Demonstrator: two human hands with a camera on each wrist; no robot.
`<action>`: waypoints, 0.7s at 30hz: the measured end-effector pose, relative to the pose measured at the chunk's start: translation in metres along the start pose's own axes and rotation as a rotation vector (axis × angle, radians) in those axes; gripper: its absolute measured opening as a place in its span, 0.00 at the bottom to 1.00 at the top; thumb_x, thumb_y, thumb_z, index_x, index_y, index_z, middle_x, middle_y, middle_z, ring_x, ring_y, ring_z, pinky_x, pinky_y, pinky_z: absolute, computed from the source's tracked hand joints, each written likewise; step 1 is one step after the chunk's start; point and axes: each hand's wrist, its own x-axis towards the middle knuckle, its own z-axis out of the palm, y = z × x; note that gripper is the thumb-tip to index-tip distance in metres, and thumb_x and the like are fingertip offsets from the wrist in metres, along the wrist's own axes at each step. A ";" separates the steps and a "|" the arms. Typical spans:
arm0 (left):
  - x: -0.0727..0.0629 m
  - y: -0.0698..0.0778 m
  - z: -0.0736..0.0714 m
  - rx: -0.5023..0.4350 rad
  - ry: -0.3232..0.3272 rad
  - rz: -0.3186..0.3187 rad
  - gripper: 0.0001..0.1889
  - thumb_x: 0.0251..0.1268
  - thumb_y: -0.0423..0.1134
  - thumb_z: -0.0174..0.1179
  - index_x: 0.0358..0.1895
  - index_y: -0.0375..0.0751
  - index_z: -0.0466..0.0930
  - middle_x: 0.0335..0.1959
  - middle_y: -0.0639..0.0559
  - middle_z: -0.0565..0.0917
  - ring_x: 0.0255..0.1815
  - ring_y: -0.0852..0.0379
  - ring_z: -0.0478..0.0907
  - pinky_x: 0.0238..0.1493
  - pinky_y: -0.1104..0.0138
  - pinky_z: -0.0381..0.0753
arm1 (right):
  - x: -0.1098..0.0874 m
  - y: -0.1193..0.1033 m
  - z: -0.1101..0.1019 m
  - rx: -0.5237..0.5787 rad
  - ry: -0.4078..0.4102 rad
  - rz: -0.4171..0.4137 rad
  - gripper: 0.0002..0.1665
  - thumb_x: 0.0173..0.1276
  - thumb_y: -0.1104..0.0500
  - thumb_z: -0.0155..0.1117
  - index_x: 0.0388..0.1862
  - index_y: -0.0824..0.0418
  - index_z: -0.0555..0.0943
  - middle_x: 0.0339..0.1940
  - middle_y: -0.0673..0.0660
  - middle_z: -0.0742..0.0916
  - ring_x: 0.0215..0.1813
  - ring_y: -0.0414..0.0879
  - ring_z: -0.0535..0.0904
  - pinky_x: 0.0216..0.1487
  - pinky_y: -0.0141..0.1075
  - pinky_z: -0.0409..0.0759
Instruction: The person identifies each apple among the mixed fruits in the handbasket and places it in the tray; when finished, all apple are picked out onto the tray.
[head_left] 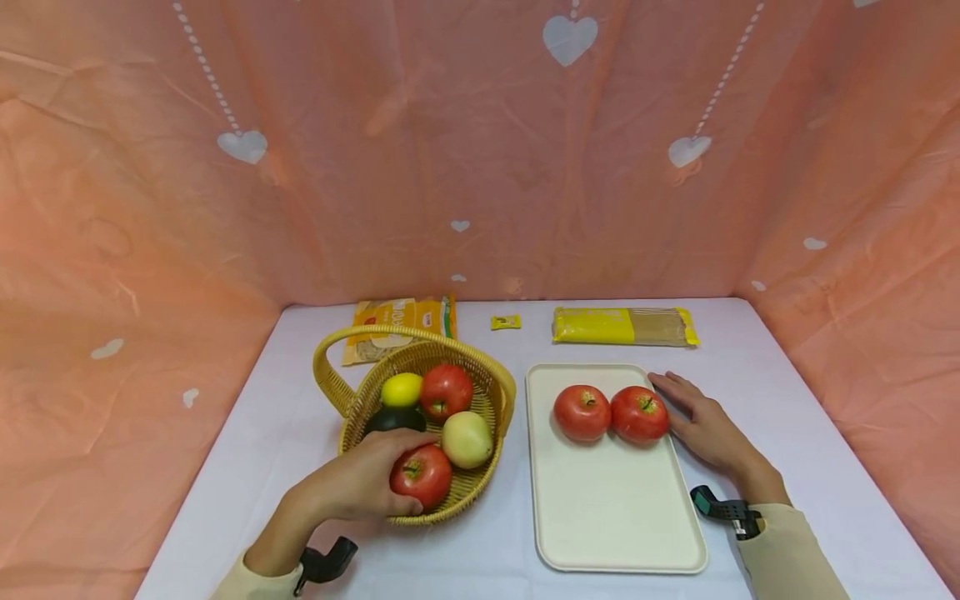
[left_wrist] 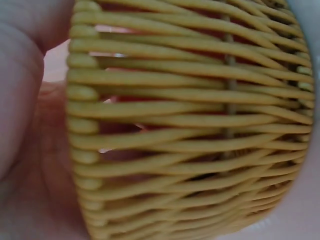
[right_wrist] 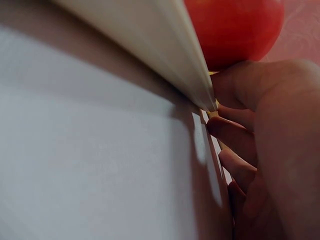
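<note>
My left hand (head_left: 367, 479) reaches over the near rim of a yellow wicker basket (head_left: 480, 492) and grips a red apple (head_left: 422, 477), thumb in front and fingers behind. The left wrist view mostly shows the basket's woven side (left_wrist: 190, 115). Also in the basket are another red apple (head_left: 447, 391), a yellow lemon (head_left: 402, 389), a pale green round fruit (head_left: 467, 440) and a dark green item (head_left: 394, 419), partly covered by the hand. My right hand (head_left: 708, 429) rests at the right rim of a cream tray (head_left: 615, 517), thumb by a red apple (head_left: 640, 415), fingers loosely extended. Beside that apple sits another (head_left: 582, 413).
Behind the basket lies an orange food packet (head_left: 405, 317), partly hidden by the basket handle (head_left: 326, 375). A small yellow wrapped piece (head_left: 506, 322) and a long yellow pack of noodles (head_left: 626, 326) lie along the back. Pink cloth walls (head_left: 510, 208) enclose the white table (head_left: 262, 467).
</note>
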 end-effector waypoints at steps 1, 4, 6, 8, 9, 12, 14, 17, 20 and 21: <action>-0.001 -0.001 0.001 -0.004 0.010 -0.007 0.42 0.54 0.45 0.84 0.75 0.44 0.79 0.67 0.51 0.85 0.62 0.48 0.81 0.61 0.49 0.85 | 0.000 0.000 0.001 0.000 -0.001 -0.001 0.39 0.84 0.52 0.63 0.89 0.53 0.65 0.90 0.71 0.61 0.89 0.75 0.50 0.77 0.83 0.54; -0.003 -0.002 0.003 -0.030 0.066 -0.028 0.42 0.54 0.46 0.84 0.74 0.42 0.79 0.67 0.50 0.85 0.63 0.47 0.81 0.62 0.47 0.86 | 0.000 -0.001 0.001 -0.008 0.002 -0.002 0.39 0.84 0.52 0.63 0.89 0.54 0.66 0.90 0.71 0.61 0.89 0.75 0.51 0.77 0.83 0.54; -0.006 -0.002 0.003 -0.047 0.115 -0.034 0.41 0.55 0.47 0.84 0.74 0.42 0.79 0.67 0.50 0.85 0.64 0.47 0.82 0.63 0.46 0.86 | 0.000 -0.002 0.001 -0.010 0.003 -0.002 0.39 0.83 0.52 0.64 0.88 0.54 0.66 0.90 0.71 0.61 0.89 0.75 0.51 0.77 0.83 0.55; -0.008 -0.002 0.003 -0.061 0.169 -0.032 0.41 0.55 0.46 0.84 0.74 0.44 0.79 0.68 0.51 0.85 0.64 0.48 0.83 0.63 0.46 0.86 | 0.001 -0.003 0.000 -0.010 0.006 -0.008 0.39 0.83 0.53 0.64 0.88 0.54 0.66 0.89 0.72 0.62 0.88 0.75 0.52 0.77 0.83 0.55; -0.009 -0.002 0.002 -0.069 0.195 -0.026 0.41 0.55 0.46 0.84 0.74 0.45 0.79 0.68 0.51 0.85 0.64 0.48 0.83 0.63 0.47 0.86 | 0.001 -0.003 0.000 -0.008 0.008 -0.008 0.38 0.83 0.53 0.64 0.88 0.54 0.66 0.89 0.72 0.62 0.88 0.75 0.52 0.77 0.83 0.55; -0.012 -0.002 -0.001 -0.105 0.266 0.004 0.41 0.54 0.44 0.85 0.74 0.48 0.80 0.69 0.55 0.83 0.64 0.51 0.82 0.62 0.52 0.87 | 0.001 -0.004 0.000 -0.005 0.005 -0.006 0.39 0.83 0.54 0.64 0.88 0.54 0.66 0.89 0.72 0.62 0.88 0.75 0.52 0.76 0.83 0.56; -0.012 -0.002 -0.002 -0.137 0.309 0.041 0.42 0.53 0.42 0.85 0.75 0.49 0.80 0.69 0.56 0.83 0.63 0.53 0.82 0.60 0.56 0.88 | 0.000 -0.004 0.000 -0.004 0.006 -0.004 0.39 0.83 0.54 0.65 0.88 0.54 0.66 0.89 0.72 0.63 0.89 0.75 0.52 0.76 0.83 0.56; -0.013 -0.002 -0.004 -0.194 0.358 0.084 0.44 0.52 0.40 0.86 0.76 0.49 0.78 0.68 0.56 0.83 0.61 0.54 0.83 0.60 0.60 0.88 | 0.001 -0.005 0.000 -0.005 0.007 -0.004 0.39 0.82 0.54 0.65 0.88 0.54 0.66 0.89 0.71 0.63 0.89 0.75 0.52 0.77 0.83 0.56; -0.013 0.000 -0.005 -0.272 0.377 0.103 0.45 0.52 0.37 0.85 0.77 0.46 0.76 0.67 0.54 0.83 0.61 0.55 0.84 0.60 0.62 0.88 | 0.001 -0.004 0.000 -0.005 0.008 -0.008 0.39 0.83 0.54 0.64 0.88 0.54 0.67 0.89 0.71 0.63 0.89 0.75 0.52 0.77 0.82 0.56; -0.013 0.001 -0.006 -0.304 0.377 0.107 0.45 0.52 0.36 0.85 0.77 0.46 0.75 0.67 0.53 0.83 0.61 0.55 0.84 0.61 0.63 0.87 | 0.001 -0.004 0.000 -0.006 0.009 -0.010 0.39 0.83 0.54 0.64 0.88 0.55 0.67 0.89 0.72 0.63 0.89 0.75 0.52 0.77 0.82 0.56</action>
